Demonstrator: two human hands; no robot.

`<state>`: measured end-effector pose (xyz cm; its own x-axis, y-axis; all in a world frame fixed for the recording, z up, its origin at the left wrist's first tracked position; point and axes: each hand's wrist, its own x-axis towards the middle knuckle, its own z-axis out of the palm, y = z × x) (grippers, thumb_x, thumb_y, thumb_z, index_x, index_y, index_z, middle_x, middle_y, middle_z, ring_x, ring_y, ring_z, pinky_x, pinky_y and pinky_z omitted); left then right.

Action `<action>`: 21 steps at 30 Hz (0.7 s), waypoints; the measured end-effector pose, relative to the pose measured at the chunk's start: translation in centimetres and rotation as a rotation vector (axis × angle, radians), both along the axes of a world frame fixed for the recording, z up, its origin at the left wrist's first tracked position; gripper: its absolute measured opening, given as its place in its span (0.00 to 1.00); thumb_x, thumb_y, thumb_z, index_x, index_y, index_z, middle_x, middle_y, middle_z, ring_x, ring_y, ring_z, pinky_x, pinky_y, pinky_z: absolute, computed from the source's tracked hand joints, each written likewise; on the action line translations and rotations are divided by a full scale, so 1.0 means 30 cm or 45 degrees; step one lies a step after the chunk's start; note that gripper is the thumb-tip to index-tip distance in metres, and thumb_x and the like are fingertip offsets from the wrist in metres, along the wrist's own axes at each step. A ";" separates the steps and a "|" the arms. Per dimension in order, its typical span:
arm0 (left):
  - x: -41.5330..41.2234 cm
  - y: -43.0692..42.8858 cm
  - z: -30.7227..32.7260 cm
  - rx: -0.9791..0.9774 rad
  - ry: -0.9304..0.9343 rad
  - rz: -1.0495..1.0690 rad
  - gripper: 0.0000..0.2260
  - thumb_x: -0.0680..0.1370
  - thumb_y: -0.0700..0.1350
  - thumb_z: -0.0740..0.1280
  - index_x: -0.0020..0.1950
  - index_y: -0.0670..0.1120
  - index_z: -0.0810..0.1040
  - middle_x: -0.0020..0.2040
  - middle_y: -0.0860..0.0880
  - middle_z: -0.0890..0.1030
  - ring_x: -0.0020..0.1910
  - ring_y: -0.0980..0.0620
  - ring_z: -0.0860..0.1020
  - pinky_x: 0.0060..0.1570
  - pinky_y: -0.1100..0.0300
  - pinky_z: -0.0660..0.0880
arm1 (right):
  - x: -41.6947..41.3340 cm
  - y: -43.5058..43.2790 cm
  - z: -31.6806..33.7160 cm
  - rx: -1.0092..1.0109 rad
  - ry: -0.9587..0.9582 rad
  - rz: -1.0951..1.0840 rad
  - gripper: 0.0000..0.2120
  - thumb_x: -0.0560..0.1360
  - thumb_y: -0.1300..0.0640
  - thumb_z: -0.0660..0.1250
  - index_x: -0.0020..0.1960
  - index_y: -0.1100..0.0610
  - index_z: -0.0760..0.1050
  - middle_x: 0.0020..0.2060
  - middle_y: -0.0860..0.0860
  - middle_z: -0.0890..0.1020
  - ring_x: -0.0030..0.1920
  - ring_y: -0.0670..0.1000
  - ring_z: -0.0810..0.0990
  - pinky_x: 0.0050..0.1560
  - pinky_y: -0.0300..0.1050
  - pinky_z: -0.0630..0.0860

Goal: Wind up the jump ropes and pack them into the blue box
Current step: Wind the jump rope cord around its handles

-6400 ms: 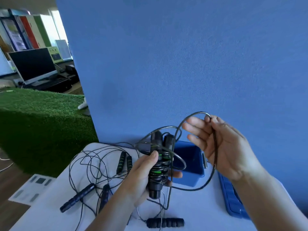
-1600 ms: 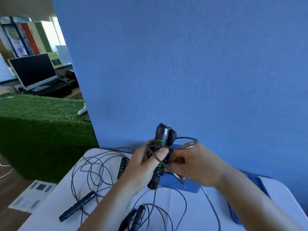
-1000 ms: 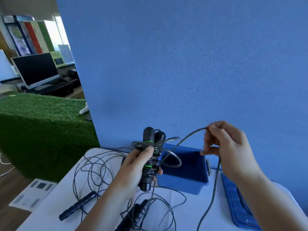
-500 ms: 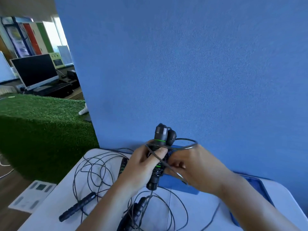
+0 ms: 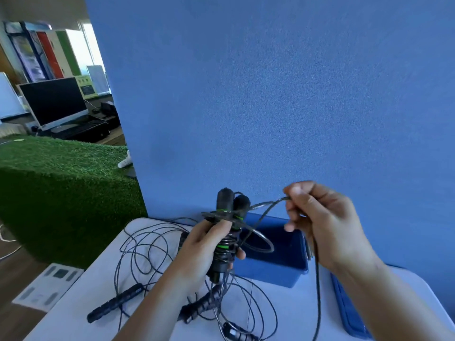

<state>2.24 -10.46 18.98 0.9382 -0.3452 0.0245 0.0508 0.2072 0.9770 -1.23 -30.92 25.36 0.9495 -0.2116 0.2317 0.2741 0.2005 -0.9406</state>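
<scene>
My left hand (image 5: 202, 249) grips a pair of black jump rope handles with green rings (image 5: 227, 212), held upright side by side above the table, with several turns of thin black cord around them. My right hand (image 5: 320, 222) pinches that cord (image 5: 268, 205) out to the right, level with the handle tops; the rest of the cord hangs down past my right wrist. The open blue box (image 5: 278, 264) sits on the white table (image 5: 73, 308) behind and below the handles.
More jump ropes lie loose on the table: tangled cord (image 5: 147, 252), black foam handles (image 5: 113, 303) at the left and another handle (image 5: 199, 306) under my left hand. A blue lid (image 5: 349, 313) lies at the right. A blue partition wall (image 5: 270, 94) stands behind.
My right hand has swung out from beside the handles to the right, drawing the cord taut. The left hand kept the handles in place.
</scene>
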 end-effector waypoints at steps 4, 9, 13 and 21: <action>0.026 0.020 0.027 0.023 -0.079 0.094 0.24 0.76 0.57 0.66 0.56 0.37 0.79 0.40 0.35 0.83 0.32 0.47 0.81 0.31 0.57 0.75 | -0.027 -0.084 -0.056 -0.176 0.049 -0.089 0.11 0.80 0.67 0.64 0.41 0.62 0.80 0.30 0.55 0.75 0.29 0.51 0.72 0.28 0.42 0.77; 0.038 0.021 0.035 0.088 -0.149 0.138 0.22 0.76 0.56 0.67 0.56 0.37 0.79 0.40 0.38 0.81 0.35 0.46 0.81 0.33 0.58 0.76 | -0.060 -0.152 -0.101 -0.930 0.244 0.033 0.12 0.78 0.66 0.67 0.41 0.54 0.83 0.32 0.54 0.84 0.30 0.53 0.80 0.39 0.52 0.79; 0.020 -0.007 0.032 0.159 -0.223 0.079 0.13 0.78 0.52 0.68 0.54 0.44 0.80 0.43 0.41 0.81 0.38 0.45 0.83 0.36 0.58 0.77 | -0.039 -0.073 -0.070 -0.852 0.299 0.235 0.08 0.77 0.61 0.65 0.43 0.55 0.82 0.36 0.57 0.85 0.35 0.59 0.83 0.43 0.55 0.82; -0.010 -0.025 0.059 0.248 -0.288 -0.013 0.06 0.82 0.50 0.68 0.55 0.51 0.83 0.45 0.52 0.87 0.43 0.59 0.84 0.43 0.69 0.77 | 0.033 0.031 -0.048 -1.642 -0.270 0.278 0.09 0.73 0.53 0.66 0.35 0.53 0.77 0.29 0.47 0.76 0.33 0.47 0.74 0.36 0.51 0.74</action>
